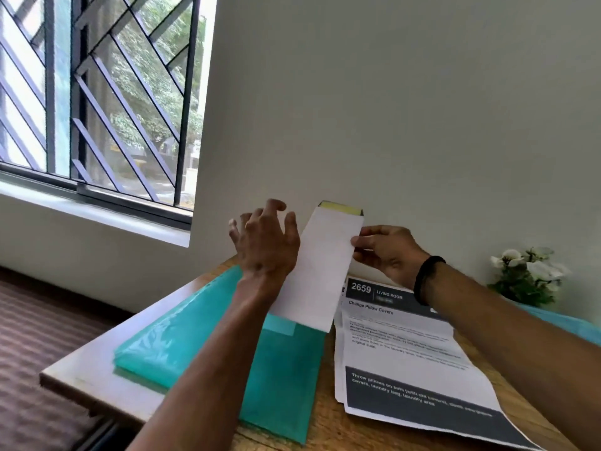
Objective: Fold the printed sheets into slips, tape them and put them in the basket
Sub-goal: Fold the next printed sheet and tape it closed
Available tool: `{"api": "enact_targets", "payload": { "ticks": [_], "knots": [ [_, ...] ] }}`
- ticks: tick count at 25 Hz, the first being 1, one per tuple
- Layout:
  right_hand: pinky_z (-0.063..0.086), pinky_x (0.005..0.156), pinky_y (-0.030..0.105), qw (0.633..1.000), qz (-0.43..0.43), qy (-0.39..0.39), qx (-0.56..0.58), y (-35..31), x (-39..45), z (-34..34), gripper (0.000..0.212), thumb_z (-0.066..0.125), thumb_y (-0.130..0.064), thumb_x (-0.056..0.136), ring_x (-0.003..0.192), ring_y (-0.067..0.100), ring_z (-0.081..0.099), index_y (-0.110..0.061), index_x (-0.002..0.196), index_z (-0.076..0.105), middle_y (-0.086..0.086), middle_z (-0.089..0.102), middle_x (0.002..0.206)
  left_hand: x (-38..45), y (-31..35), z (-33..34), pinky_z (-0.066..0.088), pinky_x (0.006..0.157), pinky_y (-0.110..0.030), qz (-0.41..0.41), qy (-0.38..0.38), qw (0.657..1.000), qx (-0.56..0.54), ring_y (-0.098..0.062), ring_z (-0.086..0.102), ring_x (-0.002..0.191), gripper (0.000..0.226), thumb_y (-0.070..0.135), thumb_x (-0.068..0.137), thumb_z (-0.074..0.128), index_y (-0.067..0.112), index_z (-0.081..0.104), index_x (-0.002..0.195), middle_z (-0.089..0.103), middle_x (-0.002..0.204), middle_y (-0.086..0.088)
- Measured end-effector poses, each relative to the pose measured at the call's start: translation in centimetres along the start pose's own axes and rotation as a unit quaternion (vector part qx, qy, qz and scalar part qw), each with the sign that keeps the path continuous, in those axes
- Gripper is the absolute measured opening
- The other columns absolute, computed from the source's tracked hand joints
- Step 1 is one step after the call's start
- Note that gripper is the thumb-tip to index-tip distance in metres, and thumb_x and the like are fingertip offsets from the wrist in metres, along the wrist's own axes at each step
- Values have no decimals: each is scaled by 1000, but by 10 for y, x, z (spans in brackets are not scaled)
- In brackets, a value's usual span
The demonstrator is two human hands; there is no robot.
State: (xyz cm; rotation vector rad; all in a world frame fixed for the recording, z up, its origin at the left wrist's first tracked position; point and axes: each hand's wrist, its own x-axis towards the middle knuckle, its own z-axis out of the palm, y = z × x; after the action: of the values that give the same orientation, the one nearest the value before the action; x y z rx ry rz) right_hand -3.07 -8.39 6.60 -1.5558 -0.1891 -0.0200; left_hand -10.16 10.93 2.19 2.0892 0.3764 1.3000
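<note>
1. You have one view only, from the camera on your head.
2. It faces forward and slightly down, over both forearms to the wooden table (328, 428).
3. It sits close: your arms fill the lower frame.
4. The wall (422, 109) fills the upper part, with the window (97, 92) at upper left.
</note>
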Motion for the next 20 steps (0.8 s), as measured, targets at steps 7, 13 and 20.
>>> {"api": "enact_targets", "payload": {
  "ticks": [7, 13, 20],
  "knots": [
    [66, 67, 31, 995, 49, -76, -45, 63, -42, 27, 37, 78, 7, 85, 91, 34, 78, 1, 119, 64, 23, 74, 111, -8, -19, 1, 35, 115, -54, -164, -302, 939, 18, -41, 39, 141, 109, 34, 78, 89, 33, 15, 158, 47, 151, -18],
    [67, 75, 36, 982, 4, -76, -172, 76, -47, 32, 44, 80, 7, 84, 78, 30, 78, -1, 122, 61, 24, 72, 111, -13, -22, 3, 9, 121, -72, -132, -349, 909, 186, -48, 20, 150, 98, 33, 78, 87, 30, 26, 155, 29, 161, -25],
    [67, 75, 39, 962, -103, -26, -252, 58, -43, -11, 34, 83, -8, 86, 80, 26, 79, -8, 116, 68, 13, 77, 98, -12, -23, 10, 14, 121, -69, -95, -329, 925, 164, -46, 25, 149, 96, 38, 79, 86, 31, 29, 157, 34, 158, -22]
  ]
}}
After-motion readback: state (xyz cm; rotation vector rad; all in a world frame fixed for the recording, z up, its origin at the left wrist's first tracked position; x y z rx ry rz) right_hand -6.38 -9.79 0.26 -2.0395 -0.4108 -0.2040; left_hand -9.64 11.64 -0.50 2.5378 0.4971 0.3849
